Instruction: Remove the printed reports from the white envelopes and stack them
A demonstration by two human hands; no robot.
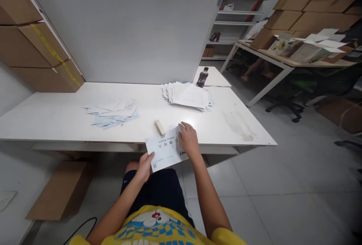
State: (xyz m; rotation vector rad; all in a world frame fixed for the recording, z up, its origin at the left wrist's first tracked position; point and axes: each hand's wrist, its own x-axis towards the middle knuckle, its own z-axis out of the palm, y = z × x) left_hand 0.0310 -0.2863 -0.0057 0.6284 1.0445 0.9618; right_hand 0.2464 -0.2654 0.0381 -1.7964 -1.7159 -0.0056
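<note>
A pale printed sheet (166, 150), headed "Testing Report", is held between both hands at the desk's front edge, its print upside down to me. My left hand (145, 166) pinches its lower left corner with the thumb on top. My right hand (187, 138) grips its right side, fingers at the upper right corner. Just beyond the sheet, a small cream stapler-like object (160, 127) lies on the white desk (149, 109). Loose papers (115, 114) are spread to the left. A thicker stack of papers (188, 95) sits at the back right.
Behind the desk stands a whiteboard (130, 34). A dark soda bottle (202, 77) is beyond the stack. Cardboard boxes (36, 56) rise at the left, and another box (59, 190) is on the floor. A second table (271, 58) with boxes and a seated person's legs are at the right.
</note>
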